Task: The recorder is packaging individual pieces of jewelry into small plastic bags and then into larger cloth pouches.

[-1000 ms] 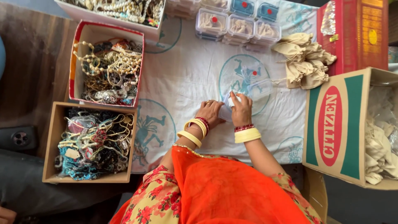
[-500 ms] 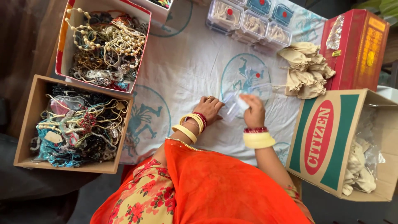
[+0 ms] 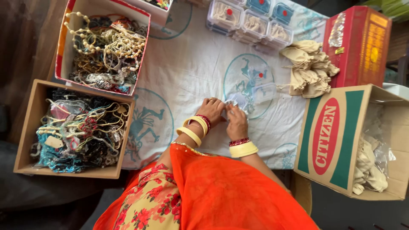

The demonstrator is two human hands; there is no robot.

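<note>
My left hand (image 3: 211, 111) and my right hand (image 3: 237, 123) meet over the white cloth (image 3: 191, 68) with teal prints. Together the fingertips pinch a small clear packet (image 3: 232, 103), most of it hidden by the fingers. Both wrists wear yellow and red bangles. Just right of the hands, a clear plastic box (image 3: 263, 91) with a red dot lies on a teal circle print. An orange garment covers my lap below the hands.
At left are a cardboard box (image 3: 25, 127) of tangled necklaces and a red-rimmed box (image 3: 64, 47) of beaded jewellery. Several lidded clear containers (image 3: 251, 21) line the far edge. Beige cloth pouches (image 3: 309, 68), a red box (image 3: 362, 42) and a large printed carton (image 3: 328, 136) stand at right.
The view has shifted to the right. My hands stay together on the small packet and have drawn slightly left, off the teal circle.
</note>
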